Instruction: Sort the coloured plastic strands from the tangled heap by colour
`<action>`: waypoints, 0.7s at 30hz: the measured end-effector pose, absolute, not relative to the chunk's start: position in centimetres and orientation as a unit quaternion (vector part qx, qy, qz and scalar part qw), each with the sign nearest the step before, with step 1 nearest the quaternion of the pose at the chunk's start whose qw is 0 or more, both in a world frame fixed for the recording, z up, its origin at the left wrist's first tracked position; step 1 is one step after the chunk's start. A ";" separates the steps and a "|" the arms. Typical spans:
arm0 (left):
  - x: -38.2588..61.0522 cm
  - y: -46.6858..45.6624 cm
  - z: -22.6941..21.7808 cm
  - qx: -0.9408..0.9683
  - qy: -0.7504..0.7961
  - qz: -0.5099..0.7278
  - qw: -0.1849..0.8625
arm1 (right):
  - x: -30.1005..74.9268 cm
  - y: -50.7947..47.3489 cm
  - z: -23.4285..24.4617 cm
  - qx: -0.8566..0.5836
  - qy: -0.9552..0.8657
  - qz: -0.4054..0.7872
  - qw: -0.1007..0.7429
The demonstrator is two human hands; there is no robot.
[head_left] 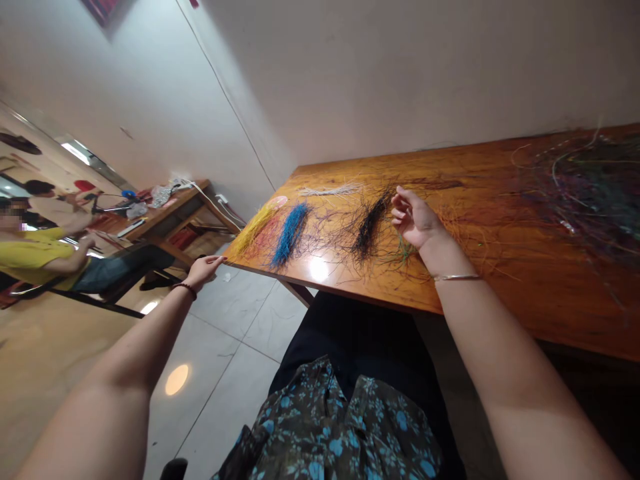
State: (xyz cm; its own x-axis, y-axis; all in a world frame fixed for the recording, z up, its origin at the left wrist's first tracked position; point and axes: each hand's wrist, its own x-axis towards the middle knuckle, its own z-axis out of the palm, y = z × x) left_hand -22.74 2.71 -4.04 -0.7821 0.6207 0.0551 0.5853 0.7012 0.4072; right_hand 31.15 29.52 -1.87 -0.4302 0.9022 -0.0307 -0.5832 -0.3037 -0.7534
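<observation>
A long orange wooden table (475, 187) ran across the right of the frame, with a tangled multicoloured heap of fibres (585, 193) at its upper right end. Nearer the table's lower left corner lay a yellow fibre bundle (255, 227), a blue fibre bundle (290, 235) and a black fibre bundle (369, 225), with a pale fibre bundle (330, 190) beyond them. The right hand (415, 219) curled loosely, palm up, just beside the black bundle, pinching nothing visible. The left hand (205, 270), fingers slightly spread and empty, reached the table's corner. A seated person in a yellow top (40, 257) was at the far left.
</observation>
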 end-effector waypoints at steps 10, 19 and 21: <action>-22.8 5.2 -3.9 0.361 0.921 0.145 0.017 | 31.2 29.5 -1.7 -0.245 -0.359 0.762 0.479; -22.8 6.9 -3.4 0.363 0.927 0.095 0.001 | 31.2 29.1 -1.5 -0.255 -0.377 0.747 0.484; -22.9 7.3 -3.4 0.367 0.926 0.085 0.001 | 31.2 29.1 -1.6 -0.250 -0.365 0.756 0.483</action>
State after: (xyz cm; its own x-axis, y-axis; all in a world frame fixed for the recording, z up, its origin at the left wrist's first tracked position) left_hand -22.92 7.29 -3.40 -0.7312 0.6794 0.0607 0.6791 0.7166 0.1592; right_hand 31.25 29.13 -1.57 -0.4094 0.9120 -0.0251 -0.5473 -0.2675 -0.7930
